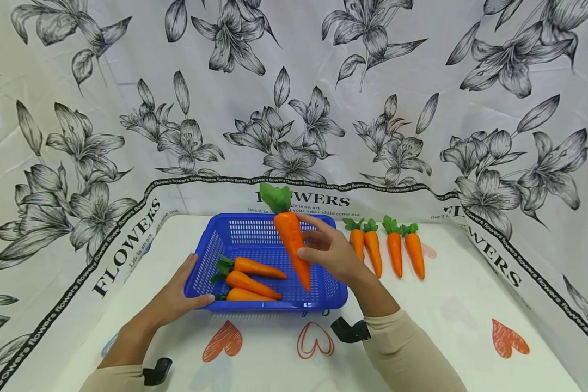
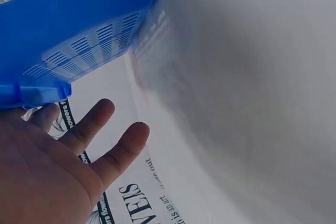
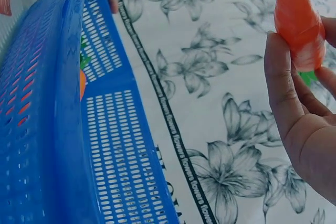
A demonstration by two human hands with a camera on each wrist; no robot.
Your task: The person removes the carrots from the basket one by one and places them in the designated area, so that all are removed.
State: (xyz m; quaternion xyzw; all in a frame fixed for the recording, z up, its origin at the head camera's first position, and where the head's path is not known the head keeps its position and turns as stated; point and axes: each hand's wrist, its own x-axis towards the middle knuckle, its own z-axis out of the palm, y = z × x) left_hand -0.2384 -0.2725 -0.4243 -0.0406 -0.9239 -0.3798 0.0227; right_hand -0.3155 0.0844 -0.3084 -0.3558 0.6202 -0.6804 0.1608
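My right hand [image 1: 330, 247] pinches an orange carrot [image 1: 290, 239] with a green leafy top [image 1: 276, 197] between thumb and fingers. It holds the carrot tilted over the right half of a blue plastic basket [image 1: 294, 306], leaves up and tip down. The right wrist view shows the carrot [image 3: 299, 24] tip-first, partly behind the fingers. My left hand [image 1: 173, 299] rests at the basket's left front corner, thumb on the front rim. In the left wrist view its fingers [image 2: 123, 153] are spread and fairly straight beside the basket wall. Three carrots [image 1: 255, 281] lie in the basket's left half, leaves leftward.
Several more carrots [image 1: 394, 253] lie in a row on the white table right of the basket, leaves toward the back. The tablecloth [image 1: 397, 332] has printed hearts. A flower-printed curtain [image 1: 294, 136] encloses the back and sides. Dark wrist mounts [image 1: 351, 330] sit on both arms.
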